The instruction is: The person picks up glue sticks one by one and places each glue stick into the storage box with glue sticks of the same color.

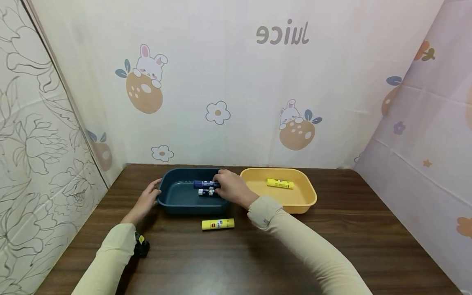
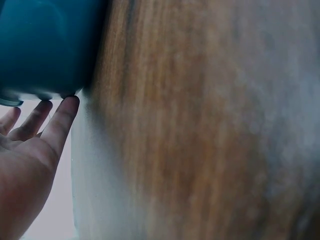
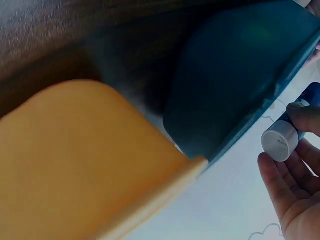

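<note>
My left hand [image 1: 145,201] rests at the left end of the dark blue tray [image 1: 169,209]. In the left wrist view its extended fingertips [image 2: 70,107] touch the tray's rim. Over the tray's right end, my right hand [image 1: 234,188] grips a dark blue glue stick [image 1: 200,184] by its right part. The right wrist view shows thumb and fingers around that stick, its round white end [image 3: 278,143] facing the camera, above the tray's rim. Just in front of it in the head view is a black stick with a white end [image 1: 206,192], its right part behind my fingers.
A yellow tray [image 1: 258,186] stands right beside the blue one, with a yellow glue stick [image 1: 280,183] lying in it. Another yellow glue stick [image 1: 218,224] lies on the brown wooden table [image 1: 206,262] in front of the blue tray. A printed curtain [image 1: 221,82] hangs behind.
</note>
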### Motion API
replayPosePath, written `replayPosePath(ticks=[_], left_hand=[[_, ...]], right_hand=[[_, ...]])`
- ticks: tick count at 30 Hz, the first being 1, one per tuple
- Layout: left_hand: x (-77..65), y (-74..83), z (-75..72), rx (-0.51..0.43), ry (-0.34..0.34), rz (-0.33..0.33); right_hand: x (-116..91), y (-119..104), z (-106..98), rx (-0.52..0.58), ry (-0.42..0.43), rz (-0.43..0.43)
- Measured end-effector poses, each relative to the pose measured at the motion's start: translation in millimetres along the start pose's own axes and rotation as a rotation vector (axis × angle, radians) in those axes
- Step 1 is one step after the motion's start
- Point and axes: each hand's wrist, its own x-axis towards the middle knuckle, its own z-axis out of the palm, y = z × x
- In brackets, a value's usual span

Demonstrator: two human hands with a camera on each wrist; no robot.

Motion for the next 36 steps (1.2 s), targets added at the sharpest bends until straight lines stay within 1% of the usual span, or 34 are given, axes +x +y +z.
replayPosePath(ticks=[8,15,26,36], left_hand=[[0.0,-0.4,-0.1,0.003,-0.001,-0.009],[-2.1,-1.1,0.8,-0.007,-0.004,-0.024],[-2.2,-1.1,0.9,-0.021,0.001,-0.016],[-0.6,1.8,0.0,-0.027,0.006,-0.019]], right_hand=[[3.2,1.6,16.1,0.002,-0.013,0.014],[6.6,1.4,25.5,-0.007,-0.038,0.041],[8.3,2.0,35.6,0.008,-0.111,0.085],[15.4,1.5,38.3,-0.014,-0.153,0.115]])
